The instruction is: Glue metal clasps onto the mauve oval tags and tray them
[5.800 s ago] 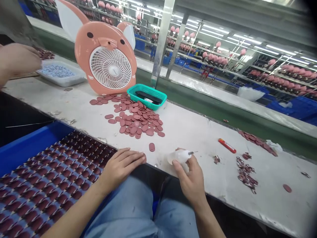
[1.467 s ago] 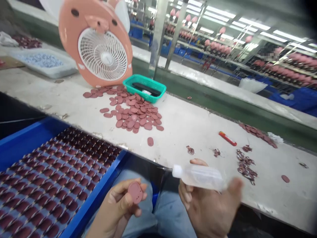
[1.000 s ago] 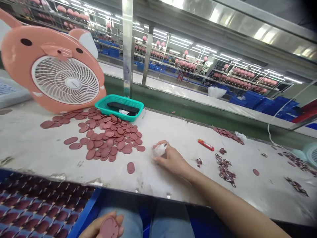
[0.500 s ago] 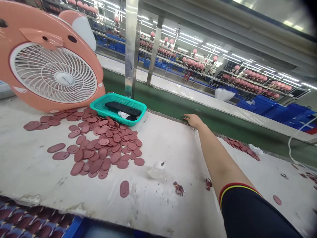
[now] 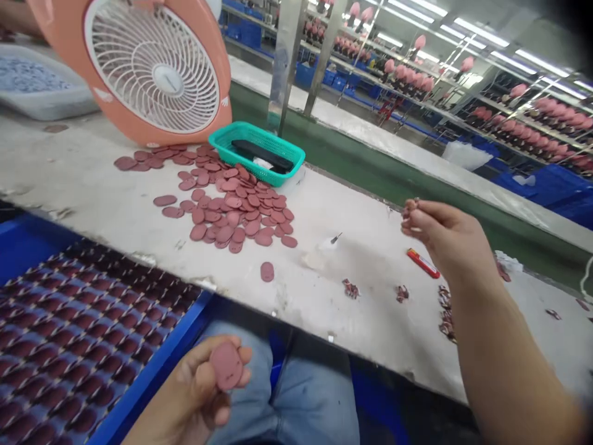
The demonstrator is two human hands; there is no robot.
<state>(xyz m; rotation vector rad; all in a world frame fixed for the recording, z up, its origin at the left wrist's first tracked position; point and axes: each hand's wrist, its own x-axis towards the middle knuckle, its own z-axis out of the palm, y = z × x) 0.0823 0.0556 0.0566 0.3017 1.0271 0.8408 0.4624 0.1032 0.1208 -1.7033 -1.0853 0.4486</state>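
In the lower left, my left hand (image 5: 185,386) pinches a thin reddish-brown oval piece (image 5: 227,366) with small holes near one end. My right hand (image 5: 456,241) is raised over the right part of the bench, its fingertips closed on small reddish-brown bits (image 5: 407,216), blurred and partly hidden. Under and beside it lie small clusters of dark red bits (image 5: 351,288) and a red and yellow stick-like tool (image 5: 423,263). A heap of similar oval pieces (image 5: 231,210) spreads over the bench, with one single oval (image 5: 267,271) nearer the front edge.
An orange fan (image 5: 220,80) stands at the back left beside a turquoise basket (image 5: 217,143) holding a black object. A clear bottle (image 5: 317,256) with a dark tip is mid-bench. At lower left is a blue crate (image 5: 171,346) with rows of dark red pieces. Someone's arm shows top left.
My right hand has drawn back from the bench's far edge, with small bits in its fingers. My left hand has come into view with an oval piece. The view has shifted downward.
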